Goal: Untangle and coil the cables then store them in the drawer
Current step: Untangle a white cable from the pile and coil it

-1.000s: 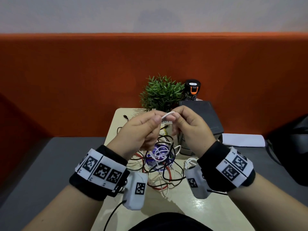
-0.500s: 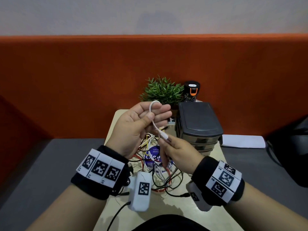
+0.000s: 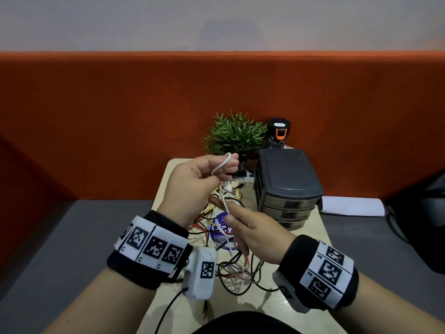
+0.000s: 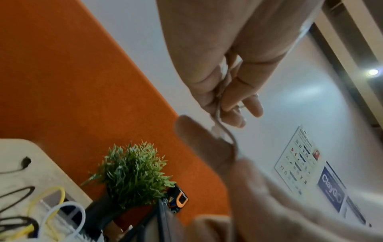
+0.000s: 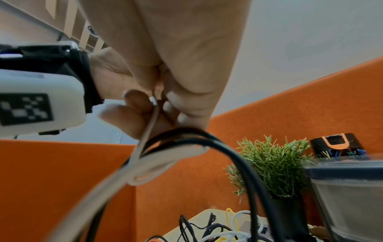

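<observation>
My left hand point(image 3: 192, 186) was raised above the desk point(image 3: 166, 186), just in front of the potted plant point(image 3: 234, 133), its grip pinched on a small loop of the white cable point(image 3: 222, 165) between thumb and fingers. From that loop the cable ran down and toward me to my right hand point(image 3: 255, 231), whose thumb and forefinger were clamped on the strand a little below the left hand. In the right wrist view the cable's metal-tipped plug point(image 5: 153, 99) sat against my fingers, with black cables point(image 5: 217, 144) looped just under them. The tangle of cables point(image 3: 231, 261), black, red, yellow and white, lay on the desk beneath both hands, nearer me than the plant. The grey drawer unit point(image 3: 286, 186) stood on the desk just right of the plant, all its drawers closed. Behind that unit, beside the plant, stood a black bottle with an orange clip point(image 3: 279, 132).
</observation>
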A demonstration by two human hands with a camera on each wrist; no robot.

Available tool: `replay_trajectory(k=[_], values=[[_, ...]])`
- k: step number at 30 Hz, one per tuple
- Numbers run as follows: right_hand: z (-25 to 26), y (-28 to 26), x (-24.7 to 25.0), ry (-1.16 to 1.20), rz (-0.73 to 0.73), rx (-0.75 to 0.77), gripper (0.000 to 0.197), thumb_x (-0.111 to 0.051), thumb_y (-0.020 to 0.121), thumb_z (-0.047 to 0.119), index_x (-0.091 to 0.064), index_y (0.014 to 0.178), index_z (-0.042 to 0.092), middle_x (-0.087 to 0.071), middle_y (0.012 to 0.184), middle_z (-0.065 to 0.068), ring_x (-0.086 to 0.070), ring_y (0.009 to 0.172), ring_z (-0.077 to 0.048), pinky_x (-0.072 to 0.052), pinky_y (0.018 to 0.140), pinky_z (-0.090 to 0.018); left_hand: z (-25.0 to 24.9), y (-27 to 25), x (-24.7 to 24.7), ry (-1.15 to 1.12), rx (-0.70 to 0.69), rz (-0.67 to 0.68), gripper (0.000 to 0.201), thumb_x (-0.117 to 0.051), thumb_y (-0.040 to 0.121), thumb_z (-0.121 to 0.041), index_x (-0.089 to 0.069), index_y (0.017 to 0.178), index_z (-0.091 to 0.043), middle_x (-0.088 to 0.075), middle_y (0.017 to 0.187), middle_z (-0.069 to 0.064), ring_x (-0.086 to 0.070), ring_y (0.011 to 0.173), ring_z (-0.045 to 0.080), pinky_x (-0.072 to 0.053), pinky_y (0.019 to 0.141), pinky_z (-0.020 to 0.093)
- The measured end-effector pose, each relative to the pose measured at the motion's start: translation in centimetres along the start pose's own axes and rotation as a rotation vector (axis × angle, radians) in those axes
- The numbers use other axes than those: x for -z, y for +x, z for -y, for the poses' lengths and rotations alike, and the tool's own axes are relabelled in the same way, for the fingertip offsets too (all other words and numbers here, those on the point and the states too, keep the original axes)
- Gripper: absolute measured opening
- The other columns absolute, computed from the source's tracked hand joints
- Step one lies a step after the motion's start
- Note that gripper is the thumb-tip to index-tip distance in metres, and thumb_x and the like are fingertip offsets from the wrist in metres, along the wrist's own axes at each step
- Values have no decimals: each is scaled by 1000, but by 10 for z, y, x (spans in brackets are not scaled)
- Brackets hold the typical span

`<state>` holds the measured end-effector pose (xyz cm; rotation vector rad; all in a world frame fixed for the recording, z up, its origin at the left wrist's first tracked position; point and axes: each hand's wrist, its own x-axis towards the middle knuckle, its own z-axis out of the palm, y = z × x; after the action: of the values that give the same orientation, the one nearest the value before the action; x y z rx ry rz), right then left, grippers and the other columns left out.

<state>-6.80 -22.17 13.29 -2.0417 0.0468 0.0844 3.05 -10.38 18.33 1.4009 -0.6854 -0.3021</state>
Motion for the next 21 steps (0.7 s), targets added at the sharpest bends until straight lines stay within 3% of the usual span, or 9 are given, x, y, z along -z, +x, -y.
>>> replay_trajectory(k=[2, 4, 6, 8, 10, 12, 14, 17, 21], values=[[-1, 2, 2, 50, -63, -27, 32, -37, 103, 25, -50, 129, 38, -47, 47, 8, -45, 46, -7, -46, 56, -26, 0, 0, -1, 4, 33, 22, 53, -37, 75, 27, -72, 96, -6, -70, 83, -1, -60, 72, 12, -48, 67, 20], [-4, 5, 5, 96, -160, -51, 25, -39, 102, 22, -59, 115, 30, -43, 52, 2, -44, 46, -8, -44, 53, -22, -2, -2, -2, -46, 66, 28, 59, -30, 70, 26, -71, 96, -7, -65, 70, 0, -49, 61, 10, -44, 59, 19], [-9, 9, 8, 158, -249, -78, 26, -41, 101, 22, -63, 109, 33, -41, 52, 3, -42, 45, -9, -40, 50, -23, -6, -2, -2, -103, 91, 34, 54, -31, 68, 18, -69, 97, -7, -61, 63, 3, -41, 56, 10, -38, 54, 21], [-12, 13, 10, 257, -303, -78, 29, -41, 101, 19, -61, 118, 32, -37, 50, 7, -36, 45, -9, -33, 47, -23, -8, -2, 0, -141, 117, 52, 48, -35, 68, 2, -68, 102, -6, -56, 61, 6, -37, 55, 14, -34, 56, 29], [-13, 16, 11, 315, -358, -61, 26, -43, 101, 17, -58, 118, 28, -35, 52, 5, -32, 44, -9, -28, 45, -23, -8, -2, 3, -155, 132, 52, 36, -39, 87, -14, -66, 108, -7, -50, 58, 5, -34, 54, 16, -30, 56, 34], [-12, 17, 12, 353, -395, -50, 17, -46, 100, 18, -58, 106, 27, -37, 57, 1, -33, 46, -11, -29, 46, -26, -8, -3, 1, -147, 126, 28, 39, -34, 100, -29, -64, 113, -8, -43, 53, 1, -32, 52, 17, -31, 53, 33], [-11, 17, 11, 375, -403, -35, 15, -49, 98, 16, -61, 95, 24, -41, 56, -1, -36, 46, -12, -32, 44, -23, -8, -3, -3, -164, 105, 26, 39, -33, 99, -28, -62, 114, -8, -42, 50, -1, -33, 50, 17, -33, 50, 30], [-9, 18, 7, 416, -416, -40, 17, -54, 96, 16, -68, 90, 23, -51, 54, -4, -45, 42, -15, -38, 44, -23, -10, -4, -8, -247, 86, 74, 32, -39, 93, -23, -61, 106, -5, -58, 63, 2, -48, 54, 14, -41, 53, 26], [-13, 20, 3, 392, -311, -73, 25, -49, 97, 9, -68, 102, 25, -59, 63, -5, -54, 50, -14, -44, 54, -25, -8, -2, -9, -406, 109, 93, 28, -28, 100, -12, -54, 93, -4, -69, 79, 8, -65, 73, 18, -56, 74, 29]])
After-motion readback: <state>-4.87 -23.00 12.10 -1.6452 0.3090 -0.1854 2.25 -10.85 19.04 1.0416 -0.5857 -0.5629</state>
